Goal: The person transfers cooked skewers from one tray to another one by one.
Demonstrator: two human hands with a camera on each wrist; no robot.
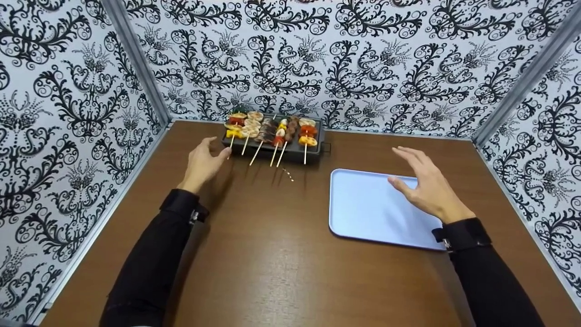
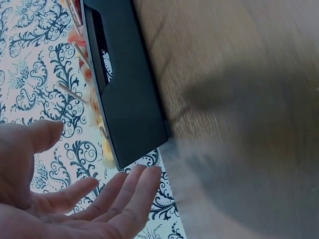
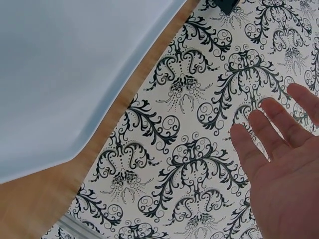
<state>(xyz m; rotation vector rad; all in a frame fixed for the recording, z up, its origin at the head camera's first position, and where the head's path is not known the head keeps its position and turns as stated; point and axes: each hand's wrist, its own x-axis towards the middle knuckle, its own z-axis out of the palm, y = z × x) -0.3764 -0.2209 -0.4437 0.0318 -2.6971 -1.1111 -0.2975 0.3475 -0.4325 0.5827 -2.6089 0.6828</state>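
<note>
My left hand (image 1: 203, 162) is at the left end of a black grill (image 1: 294, 154), its thumb and fingers spread with nothing between them. In the left wrist view the fingers reach toward the corner of the grill's dark side wall (image 2: 132, 94). Several skewers of meat and vegetables (image 1: 268, 131) lie across the grill, their wooden sticks pointing toward me. Over the right part of a pale blue tray (image 1: 363, 204) hovers my right hand (image 1: 429, 186), fingers extended and holding nothing. The right wrist view shows the same tray (image 3: 60, 74) beside the spread fingers.
Both things stand on a brown wooden table (image 1: 254, 254), the grill against the back and the tray nearer at the right. Patterned black-and-white panels (image 1: 308, 59) wall in the back and sides, joined by grey metal posts (image 1: 136, 63). A small wire handle (image 1: 327, 147) juts from the grill's right end.
</note>
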